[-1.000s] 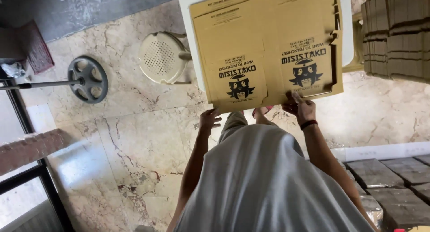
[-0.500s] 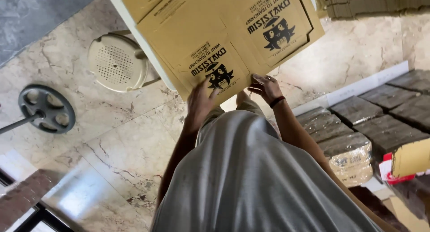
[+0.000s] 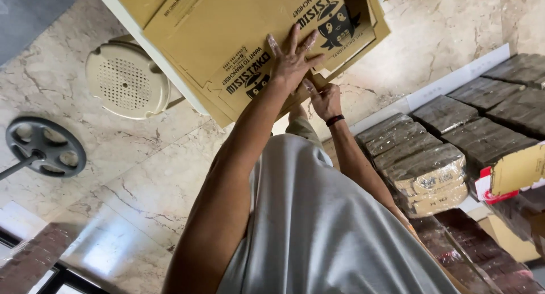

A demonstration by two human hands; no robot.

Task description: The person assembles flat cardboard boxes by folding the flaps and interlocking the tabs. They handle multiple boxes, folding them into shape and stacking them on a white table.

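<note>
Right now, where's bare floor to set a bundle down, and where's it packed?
Bare marble floor lies between the cream stool, the grey weight plate and the person's legs. The right side is crowded with wrapped bundles. The white table is covered by flat cardboard sheets under the left hand and right hand.

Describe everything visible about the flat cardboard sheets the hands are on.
The cardboard sheets are flat, unfolded box blanks of tan corrugated-looking board, stacked a few deep with edges fanned slightly out of line. Each shows black print and a dark cartoon emblem, with creases and cut flaps. The stack lies on a white table, its corner overhanging the table edge. The left hand presses flat on top with fingers spread; the right hand, wearing a dark wristband, grips the near corner edge from below.
</note>
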